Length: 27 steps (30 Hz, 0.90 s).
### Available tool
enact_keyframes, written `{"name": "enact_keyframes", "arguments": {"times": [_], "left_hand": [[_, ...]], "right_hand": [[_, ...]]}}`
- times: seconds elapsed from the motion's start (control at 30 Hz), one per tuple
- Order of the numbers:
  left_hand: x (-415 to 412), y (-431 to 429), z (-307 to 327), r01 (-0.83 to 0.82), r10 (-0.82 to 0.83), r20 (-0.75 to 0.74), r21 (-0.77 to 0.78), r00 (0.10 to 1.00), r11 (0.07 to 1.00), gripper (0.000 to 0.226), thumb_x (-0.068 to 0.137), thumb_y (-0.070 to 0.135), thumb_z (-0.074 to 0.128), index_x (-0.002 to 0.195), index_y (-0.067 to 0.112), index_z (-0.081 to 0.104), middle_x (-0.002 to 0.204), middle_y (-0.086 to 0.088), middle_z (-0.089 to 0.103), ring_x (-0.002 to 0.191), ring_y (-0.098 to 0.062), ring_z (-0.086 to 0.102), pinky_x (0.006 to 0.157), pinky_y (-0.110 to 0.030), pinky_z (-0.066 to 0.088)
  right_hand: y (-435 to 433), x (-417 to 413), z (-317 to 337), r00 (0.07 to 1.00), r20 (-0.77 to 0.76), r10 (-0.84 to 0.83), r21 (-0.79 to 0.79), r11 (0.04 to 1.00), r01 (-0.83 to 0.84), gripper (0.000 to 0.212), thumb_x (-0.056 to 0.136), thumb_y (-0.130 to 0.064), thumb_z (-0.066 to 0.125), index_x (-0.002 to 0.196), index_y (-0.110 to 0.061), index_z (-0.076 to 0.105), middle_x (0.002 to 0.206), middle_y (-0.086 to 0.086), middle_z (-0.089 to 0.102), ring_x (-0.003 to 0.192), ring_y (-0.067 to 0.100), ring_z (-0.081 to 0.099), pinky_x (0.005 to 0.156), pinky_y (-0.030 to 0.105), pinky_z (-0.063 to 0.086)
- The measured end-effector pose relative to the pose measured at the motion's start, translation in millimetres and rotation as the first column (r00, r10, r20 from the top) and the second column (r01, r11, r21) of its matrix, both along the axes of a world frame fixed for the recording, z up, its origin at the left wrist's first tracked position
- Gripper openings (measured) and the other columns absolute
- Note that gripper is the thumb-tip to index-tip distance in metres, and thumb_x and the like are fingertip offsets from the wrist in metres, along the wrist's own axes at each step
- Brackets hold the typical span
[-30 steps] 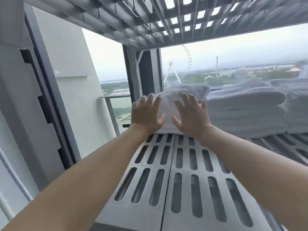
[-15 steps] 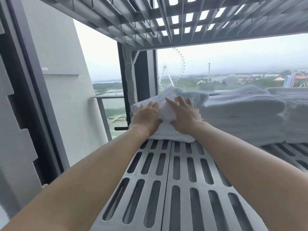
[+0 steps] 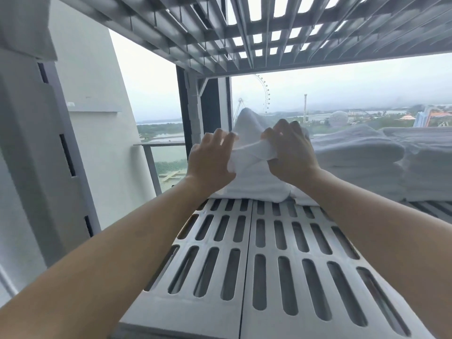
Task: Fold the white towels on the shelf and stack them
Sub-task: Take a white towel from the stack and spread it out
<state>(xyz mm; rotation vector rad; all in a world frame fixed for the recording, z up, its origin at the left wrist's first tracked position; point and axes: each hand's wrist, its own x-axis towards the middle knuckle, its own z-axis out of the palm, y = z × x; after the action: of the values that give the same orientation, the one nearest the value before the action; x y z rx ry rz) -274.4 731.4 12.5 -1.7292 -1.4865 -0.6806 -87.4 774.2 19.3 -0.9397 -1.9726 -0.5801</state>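
A crumpled white towel (image 3: 254,184) lies at the far left of the grey slotted shelf (image 3: 247,265). Part of it is bunched and pulled up into a peak. My right hand (image 3: 291,155) grips a twisted fold of the towel, fingers curled round it. My left hand (image 3: 211,162) holds the same bunch from the left, thumb under the cloth and fingers spread on top. Two stacks of folded white towels (image 3: 362,165) sit to the right along the shelf's back.
Another slotted shelf (image 3: 269,33) hangs close overhead. A dark upright post (image 3: 208,113) stands behind the towel, and grey shelf uprights (image 3: 31,143) run down the left. Behind is a window onto a far view.
Both hands went from pressing flat on the towel to gripping it. The towel's top has been pulled up and bunched between them.
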Motion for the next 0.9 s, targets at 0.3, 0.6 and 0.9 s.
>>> {"name": "enact_keyframes", "arguments": {"times": [0.3,0.6,0.9], "left_hand": [[-5,-23,-24,0.057,-0.028,0.068,-0.456,0.997,0.888,0.091,0.067,0.032,0.073,0.141,0.035,0.020,0.141,0.003,0.031,0.121,-0.026,0.043,0.087,-0.045,0.050],[8,-16,-34,0.071,0.031,0.193,-0.501,0.981,0.863,0.074,0.079,0.043,0.059,0.141,0.030,0.021,0.144,-0.001,0.027,0.124,-0.028,0.041,0.094,-0.044,0.044],[4,3,-24,0.057,0.013,0.179,-0.383,0.984,0.922,0.069,0.082,0.042,0.056,0.141,0.026,0.026,0.147,-0.001,0.028,0.130,-0.026,0.036,0.095,-0.043,0.042]], "right_hand": [[-20,32,-37,0.967,0.249,0.051,-0.338,0.941,0.037,0.053,0.068,-0.032,0.069,0.115,-0.029,0.045,0.121,-0.002,0.037,0.115,0.021,0.030,0.092,0.042,0.039],[-24,20,-44,0.982,0.186,0.017,-0.383,0.922,0.057,0.052,0.083,-0.050,0.055,0.129,-0.030,0.044,0.135,-0.004,0.033,0.127,0.020,0.028,0.096,0.047,0.040],[8,-32,-20,0.981,0.192,0.022,-0.287,0.957,0.035,0.060,0.083,-0.045,0.056,0.137,-0.030,0.035,0.148,-0.001,0.018,0.135,0.024,0.019,0.104,0.054,0.027]]}}
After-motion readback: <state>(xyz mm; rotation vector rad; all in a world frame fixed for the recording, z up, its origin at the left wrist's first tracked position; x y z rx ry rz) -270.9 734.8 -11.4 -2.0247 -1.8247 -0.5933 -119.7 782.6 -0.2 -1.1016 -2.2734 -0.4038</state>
